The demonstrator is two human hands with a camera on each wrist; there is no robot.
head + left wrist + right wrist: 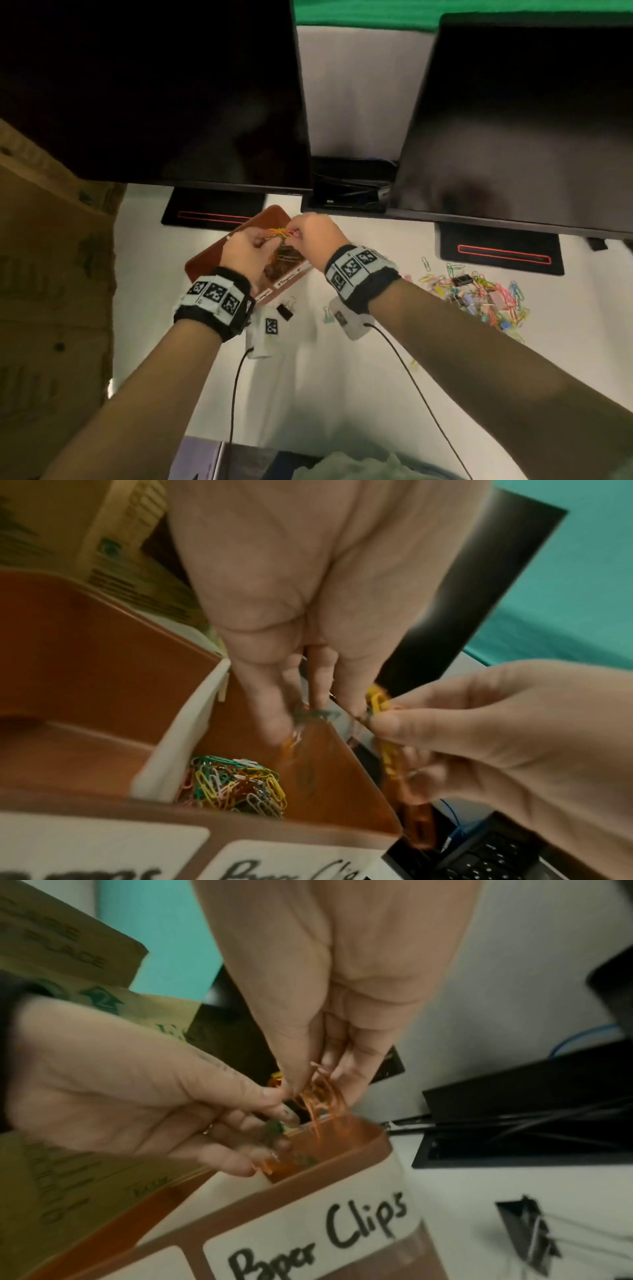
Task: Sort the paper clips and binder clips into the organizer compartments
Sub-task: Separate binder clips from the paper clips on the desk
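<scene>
A white desk (301,377) carried two monitors, an organizer and scattered clips.

The brown organizer (205,263) stood toward the far left of the desk, just in front of the left monitor's black base (212,209); the right monitor's base (500,250) sat well apart to the right. A loose heap of coloured paper clips and binder clips (479,298) lay near that right base. One black binder clip (285,311) lay just beside the organizer's near edge, with a pale green one (328,315) a little further right. A black cable tray (349,185) sat between the two monitors.
</scene>
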